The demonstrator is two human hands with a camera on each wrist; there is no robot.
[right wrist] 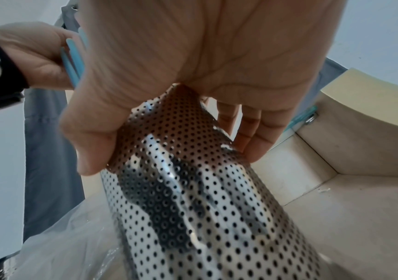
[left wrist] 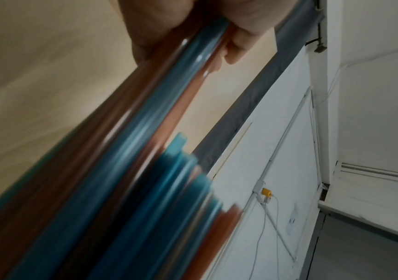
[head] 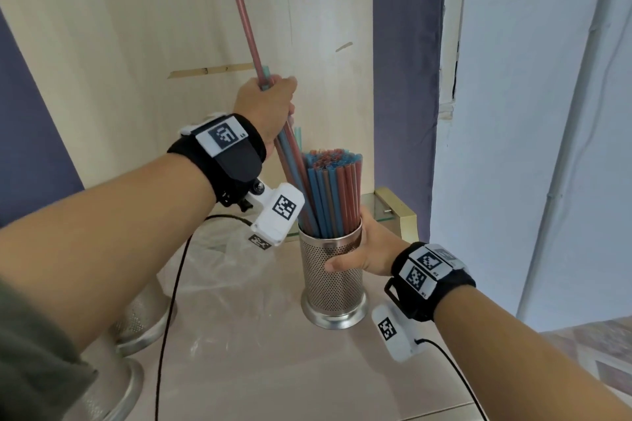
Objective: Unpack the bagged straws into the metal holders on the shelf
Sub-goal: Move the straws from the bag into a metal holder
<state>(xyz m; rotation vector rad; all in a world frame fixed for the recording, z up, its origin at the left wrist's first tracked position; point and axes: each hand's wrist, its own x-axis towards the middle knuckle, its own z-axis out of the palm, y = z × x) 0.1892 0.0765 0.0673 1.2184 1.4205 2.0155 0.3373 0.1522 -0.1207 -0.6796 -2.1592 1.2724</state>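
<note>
Head view, left to right: two other holders (head: pixel 136 325) and a clear plastic bag (head: pixel 219 260) lie on the shelf (head: pixel 260 362); left hand (head: pixel 270 109) fingers curl around a few straws (head: pixel 244 24) slanting into the perforated metal holder (head: pixel 333 280), packed with red and blue straws, which the right hand (head: pixel 362 249) grips near its rim.

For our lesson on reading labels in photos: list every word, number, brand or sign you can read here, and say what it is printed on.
No readable word, brand or number in any view.
Left wristband: a black-and-white square marker code with tiny characters beside it, too small to read.
Right wristband: marker codes with small print at the edges, too blurred to read.
White wrist camera housings: marker codes only, no text.
Metal holder and straws: nothing printed.
</note>
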